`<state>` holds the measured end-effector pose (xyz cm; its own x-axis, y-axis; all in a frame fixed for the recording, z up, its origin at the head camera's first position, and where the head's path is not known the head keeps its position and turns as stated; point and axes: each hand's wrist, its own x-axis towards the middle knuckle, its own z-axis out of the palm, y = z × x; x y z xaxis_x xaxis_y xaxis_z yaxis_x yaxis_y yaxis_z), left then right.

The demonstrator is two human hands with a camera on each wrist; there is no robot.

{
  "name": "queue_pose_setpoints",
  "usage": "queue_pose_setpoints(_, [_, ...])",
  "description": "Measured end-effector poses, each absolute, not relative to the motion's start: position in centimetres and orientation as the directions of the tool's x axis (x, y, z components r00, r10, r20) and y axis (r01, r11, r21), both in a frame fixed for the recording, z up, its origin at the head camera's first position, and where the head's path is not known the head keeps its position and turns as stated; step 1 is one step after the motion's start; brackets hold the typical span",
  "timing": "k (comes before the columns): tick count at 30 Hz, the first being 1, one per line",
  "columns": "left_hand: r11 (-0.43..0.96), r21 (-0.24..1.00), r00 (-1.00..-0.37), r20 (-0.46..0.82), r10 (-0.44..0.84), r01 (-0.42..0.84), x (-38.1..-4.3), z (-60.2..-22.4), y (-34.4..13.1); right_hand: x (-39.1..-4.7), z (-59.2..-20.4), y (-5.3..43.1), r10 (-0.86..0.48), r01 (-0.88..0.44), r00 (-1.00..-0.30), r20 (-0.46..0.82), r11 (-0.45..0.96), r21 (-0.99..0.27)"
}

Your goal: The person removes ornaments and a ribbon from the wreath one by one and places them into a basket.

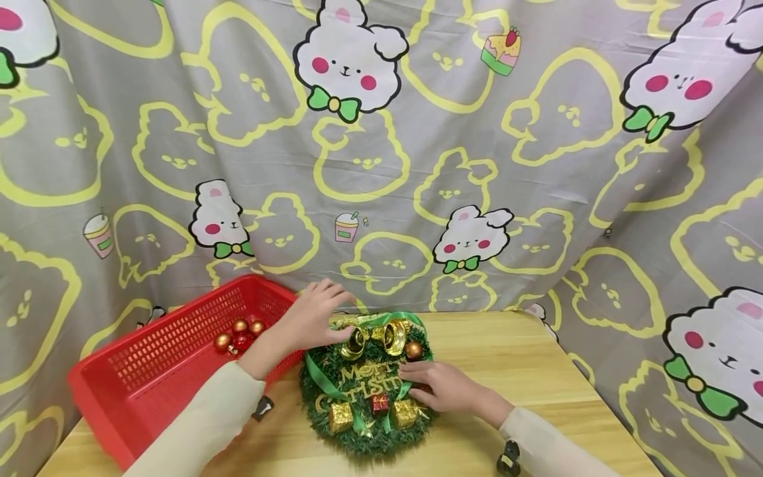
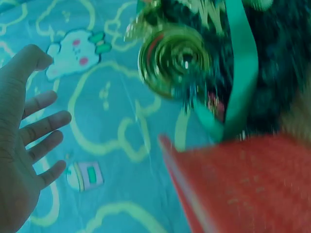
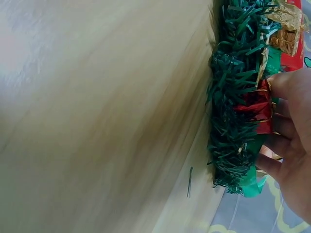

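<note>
Wreath [image 1: 365, 448]: it lies on the table [image 1: 495, 351] in front, at twelve o'clock; we judge it mostly dressed, since nearly every part carries something.
Gold gifts [image 1: 340, 417]: we count two on the wreath, at about seven and four o'clock, and take them as done.
Centre gift [image 1: 379, 402]: red, in place between those two, just off the middle toward five o'clock.
Lettering [image 1: 374, 387]: gold, on, running across the middle.
Right hand [image 1: 444, 387]: at the wreath's three o'clock, its fingers and thumb gripping the red gift [image 3: 260, 109]; we judge this to be the spot in work, and cannot tell whether that gift is fastened.
Ribbon [image 1: 322, 379]: green, on, curving along the nine o'clock side; we cannot say if it lies as wanted.
Ball [image 1: 413, 350]: one, copper, on at two o'clock.
Bells [image 1: 393, 336]: two, gold, on, at eleven and one o'clock.
Basket [image 1: 173, 331]: red, beside the wreath toward nine o'clock; the loose baubles [image 1: 223, 342] in it are off the wreath, and if they belong there, we count them as left.
Left hand [image 1: 316, 317]: above the wreath's eleven o'clock edge, fingers loosely spread, holding nothing.
Cloth [image 1: 381, 159]: printed, hanging behind at twelve o'clock.
</note>
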<state>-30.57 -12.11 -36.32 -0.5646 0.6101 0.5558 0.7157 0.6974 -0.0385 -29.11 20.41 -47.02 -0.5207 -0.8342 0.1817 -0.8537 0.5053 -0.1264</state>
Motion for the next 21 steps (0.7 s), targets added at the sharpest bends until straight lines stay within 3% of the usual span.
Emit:
queue_pose_setpoints(11, [0.66, 0.044, -0.616, 0.411, 0.672, 0.75, -31.8, -38.7, -6.1, -29.4, -46.4, 20.4, -0.846, -0.86, -0.509, 0.157, 0.492, -0.137])
queue_pose_setpoints(21, [0.629, 0.152, -0.631, 0.389, 0.671, 0.763, -33.5, -39.7, -2.8, -29.8, -46.3, 20.4, -0.864, -0.877, -0.48, 0.154, 0.468, -0.108])
